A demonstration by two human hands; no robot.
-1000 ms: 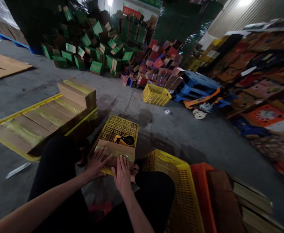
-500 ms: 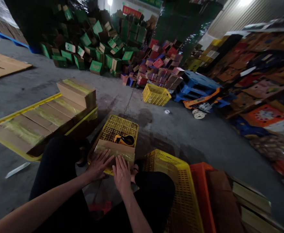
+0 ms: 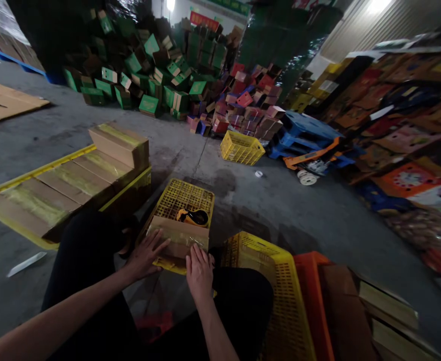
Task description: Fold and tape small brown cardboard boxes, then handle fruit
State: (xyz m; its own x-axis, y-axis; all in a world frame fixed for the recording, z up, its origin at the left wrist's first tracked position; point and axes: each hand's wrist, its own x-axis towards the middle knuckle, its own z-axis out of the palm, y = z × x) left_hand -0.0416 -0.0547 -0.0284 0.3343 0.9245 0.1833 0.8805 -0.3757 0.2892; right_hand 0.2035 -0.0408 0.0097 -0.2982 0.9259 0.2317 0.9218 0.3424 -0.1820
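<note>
A small cardboard box (image 3: 180, 234) with a band of clear tape lies on an upturned yellow plastic crate (image 3: 184, 192) between my knees. My left hand (image 3: 145, 254) rests on the box's left end with its fingers spread. At the right end, my right hand (image 3: 199, 269) lies over the near edge, fingers extended; its thumb is hard to make out. Both hands touch the box without wrapping round it. Just behind the box, a black and orange tape dispenser (image 3: 193, 216) rests on the crate's grid.
To the left, a yellow crate (image 3: 35, 170) holds several taped boxes. On the right stand another yellow crate (image 3: 288, 281) and an orange crate (image 3: 312, 281) beside more boxes. Further off are a small yellow crate (image 3: 242, 148), blue pallets (image 3: 306, 128) and heaped green cartons (image 3: 148, 104).
My hands have moved apart along the box: the left hand slid left, the right hand slid right towards the box's end. The box itself has stayed in place.
</note>
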